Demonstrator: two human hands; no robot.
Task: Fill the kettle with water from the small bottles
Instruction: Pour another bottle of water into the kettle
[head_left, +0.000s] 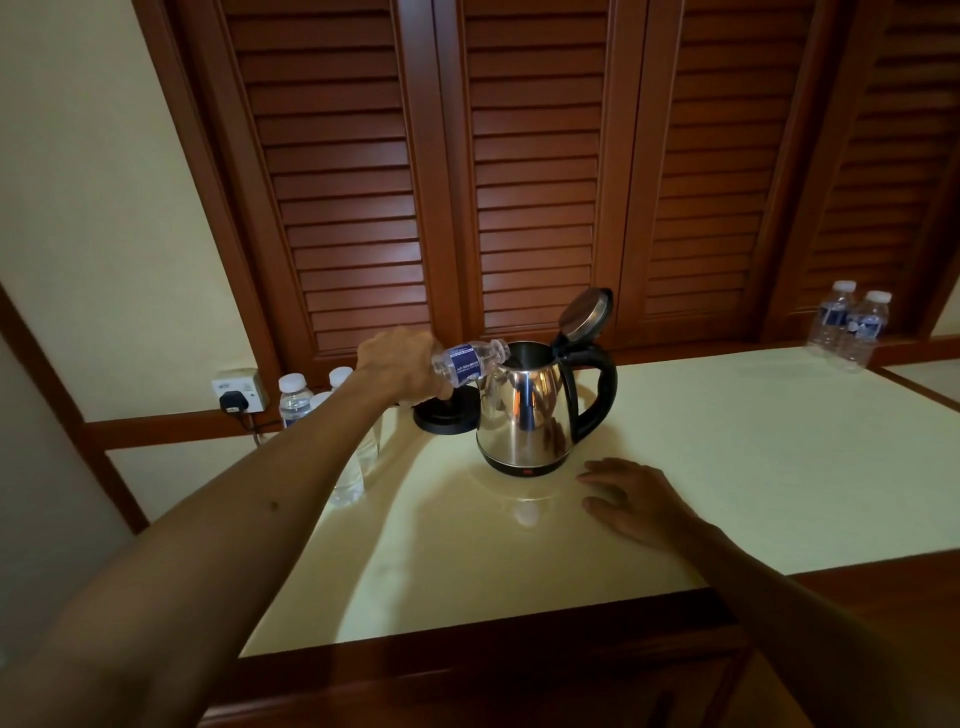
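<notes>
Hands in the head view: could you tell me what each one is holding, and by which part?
The left hand grips a small bottle by its base end, neck tipped over the open kettle. The right hand holds nothing, lying flat on the table.

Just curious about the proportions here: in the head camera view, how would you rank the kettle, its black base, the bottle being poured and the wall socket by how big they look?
1. Kettle, clearly largest.
2. Black base, partly hidden behind the kettle and the left hand.
3. Tilted bottle, its bottom end hidden in that hand, so ranks 2 and 3 are unsure.
4. Wall socket, smallest, though it sits farther back.
</notes>
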